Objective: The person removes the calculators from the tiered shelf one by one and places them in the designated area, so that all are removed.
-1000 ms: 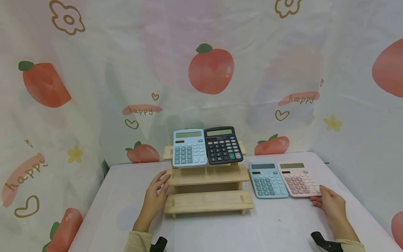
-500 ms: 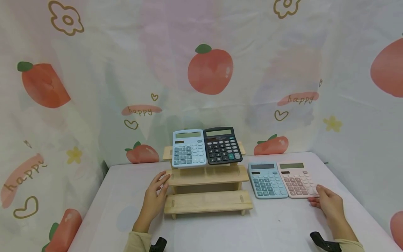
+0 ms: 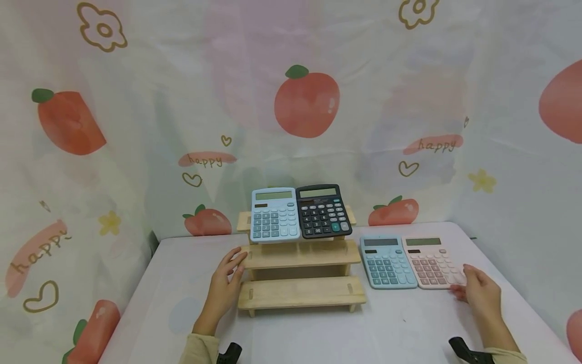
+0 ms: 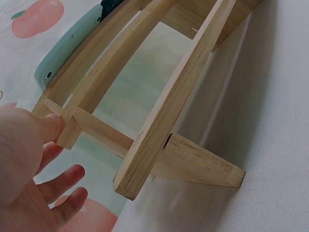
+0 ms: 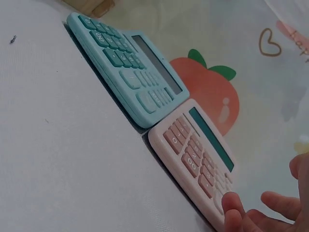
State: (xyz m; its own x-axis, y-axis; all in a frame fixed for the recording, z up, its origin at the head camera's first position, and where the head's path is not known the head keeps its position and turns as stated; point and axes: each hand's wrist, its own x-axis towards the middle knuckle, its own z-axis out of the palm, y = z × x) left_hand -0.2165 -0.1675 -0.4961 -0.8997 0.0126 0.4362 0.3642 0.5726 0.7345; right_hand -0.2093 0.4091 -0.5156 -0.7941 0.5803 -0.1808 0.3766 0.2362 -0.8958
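A three-tier wooden stand [image 3: 302,293] sits mid-table. My left hand [image 3: 224,284] pinches the left end of its middle board between thumb and fingers; in the left wrist view the remaining fingers [image 4: 67,181] spread off it. A light blue calculator [image 3: 274,215] and a black calculator [image 3: 321,211] lean side by side on the top tier. On the table right of the stand, a teal calculator [image 3: 389,261] and a pink calculator [image 3: 433,263] lie touching along their sides. The right hand [image 3: 483,293] pinches the pink one's near right corner, its other fingers held off.
A white cloth covers the table [image 3: 318,336], with a patterned cloth backdrop [image 3: 350,167] behind it. A small dark speck [image 3: 404,320] lies on the cloth, in front of the calculators. The two lower tiers of the stand are bare wood.
The pink calculator has shifted slightly towards me, and its near edge lines up more with the teal one's. Both hands stay in place, and the camera view moves a little.
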